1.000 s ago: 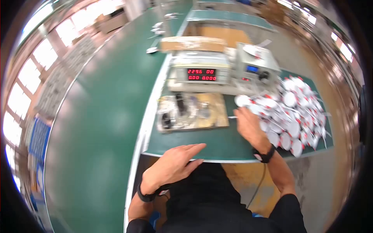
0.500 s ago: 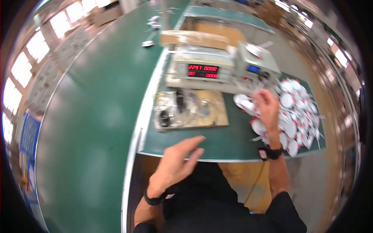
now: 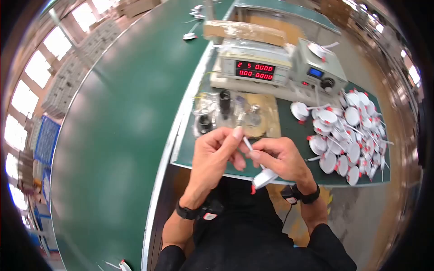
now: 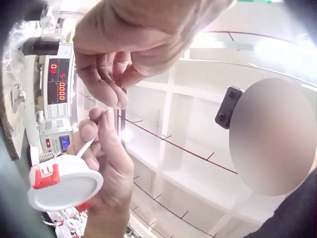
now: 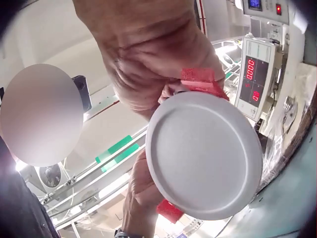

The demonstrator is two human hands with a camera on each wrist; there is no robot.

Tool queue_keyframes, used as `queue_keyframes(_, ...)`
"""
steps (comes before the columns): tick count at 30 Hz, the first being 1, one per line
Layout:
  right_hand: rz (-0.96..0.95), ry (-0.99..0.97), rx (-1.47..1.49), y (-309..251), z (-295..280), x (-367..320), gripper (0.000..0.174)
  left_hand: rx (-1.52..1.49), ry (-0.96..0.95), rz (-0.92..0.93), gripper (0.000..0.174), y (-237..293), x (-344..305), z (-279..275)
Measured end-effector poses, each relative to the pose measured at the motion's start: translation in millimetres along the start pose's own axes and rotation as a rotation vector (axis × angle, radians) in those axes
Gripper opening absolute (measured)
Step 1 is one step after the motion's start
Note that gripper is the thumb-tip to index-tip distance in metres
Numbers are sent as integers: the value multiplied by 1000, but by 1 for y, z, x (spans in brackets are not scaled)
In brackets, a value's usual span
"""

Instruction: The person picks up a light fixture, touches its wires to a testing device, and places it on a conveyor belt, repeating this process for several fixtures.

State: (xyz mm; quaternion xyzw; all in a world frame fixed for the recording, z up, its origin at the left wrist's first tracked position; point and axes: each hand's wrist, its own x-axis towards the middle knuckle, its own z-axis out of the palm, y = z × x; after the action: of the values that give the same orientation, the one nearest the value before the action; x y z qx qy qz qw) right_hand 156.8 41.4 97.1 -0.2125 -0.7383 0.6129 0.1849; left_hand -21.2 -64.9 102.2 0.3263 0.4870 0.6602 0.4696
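Note:
A round white lamp (image 3: 265, 178) with red clips hangs by its white cable (image 3: 247, 143) near the table's front edge. My right hand (image 3: 285, 159) pinches the cable between thumb and fingers. At the cable's free end, the thumb and fingers of my left hand (image 3: 211, 158) pinch the tip. The left wrist view shows the lamp (image 4: 67, 187) tilted beneath my right hand (image 4: 111, 173), with my left hand (image 4: 133, 44) above. In the right wrist view the lamp's flat face (image 5: 200, 153) covers much of my right hand's fingers.
Many similar lamps (image 3: 353, 153) lie piled on the table's right side. Behind are a meter with red digits (image 3: 255, 71) and a grey box with a dial (image 3: 318, 67). A board with black parts (image 3: 266, 108) lies beyond my hands. A green surface (image 3: 117, 135) runs along the left.
My right hand has come from beside the pile toward my body with a lamp on its cable. My left hand has moved up and right to meet it.

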Motion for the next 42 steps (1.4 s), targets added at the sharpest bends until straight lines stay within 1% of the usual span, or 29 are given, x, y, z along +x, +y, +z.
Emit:
queue_keyframes(1,-1,-17,-6,-3,5,5,22,42,39,-8,28,-2,0,-2)
queue_keyframes(2,-67,-35,-74,-5,6,8,26,29,-12,-36,27,1,0,-6)
queue_keyframes(3,52,27,1,-4,13,7,25,-91,-15,-79,27,-13,3,-12)
queue_keyframes(4,8,156,105,20,22,9,25,-311,-33,-130,26,-20,4,-13)
queue_keyframes(5,-5,152,108,14,24,11,24,-419,-109,-125,27,-27,8,-19)
queue_keyframes(6,-19,147,112,9,26,14,26,-521,-120,-120,29,-25,8,-19)
queue_keyframes(7,-21,84,151,17,18,13,24,-569,-141,-154,31,-20,7,-17)
queue_keyframes(8,-98,63,154,27,19,16,26,-670,-175,-154,29,-23,5,-16)
queue_keyframes(9,-164,74,151,37,13,20,27,-676,-135,-138,28,-30,10,-15)
queue_keyframes(11,-139,61,113,34,14,23,27,-672,-76,-143,25,-36,11,-17)
queue_keyframes(12,-127,60,101,33,15,24,27,-583,-9,-72,22,-41,14,-16)
queue_keyframes(15,-83,89,110,38,17,25,29,-279,97,190,22,-43,15,-8)
queue_keyframes(16,15,26,175,33,7,23,22,-117,161,250,20,-45,16,-7)
queue_keyframes(17,-127,106,40,41,13,30,22,203,286,394,18,-51,16,-9)
queue_keyframes(18,-96,127,26,42,9,31,23,502,375,526,16,-62,20,-9)
queue_keyframes(19,-50,129,52,30,13,32,23,495,315,474,14,-59,14,-9)
queue_keyframes(20,0,140,80,20,15,29,23,316,284,428,15,-70,13,-6)
queue_keyframes(21,44,149,124,13,19,29,24,358,242,360,16,-57,7,-8)
queue_keyframes(22,73,154,175,11,21,31,24,312,113,209,18,-46,5,-13)
queue_keyframes(23,85,167,222,12,17,27,25,41,75,239,21,-50,8,-4)
queue_keyframes(24,89,170,275,14,14,29,25,126,63,177,29,-51,11,-9)
queue_keyframes(27,55,212,370,33,3,35,28,8,-104,-154,53,-59,11,-6)
queue_keyframes(29,81,233,449,40,-2,39,27,-161,-281,-260,57,-76,12,0)
queue_keyframes(30,80,239,422,35,3,33,28,-330,-355,-370,58,-70,-3,4)
queue_keyframes(33,94,272,329,47,-4,37,28,-435,-371,-406,63,-77,-1,8)
queue_keyframes(34,97,289,284,51,-6,38,28,-527,-321,-406,62,-82,-3,8)
queue_keyframes(37,126,288,230,60,-14,43,31,-489,-296,-380,61,-82,1,7)
queue_keyframes(38,140,275,228,62,-16,46,31,-381,-336,-357,60,-77,4,6)
queue_keyframes(42,171,235,285,68,-21,50,32,-469,-370,-418,60,-87,10,0)
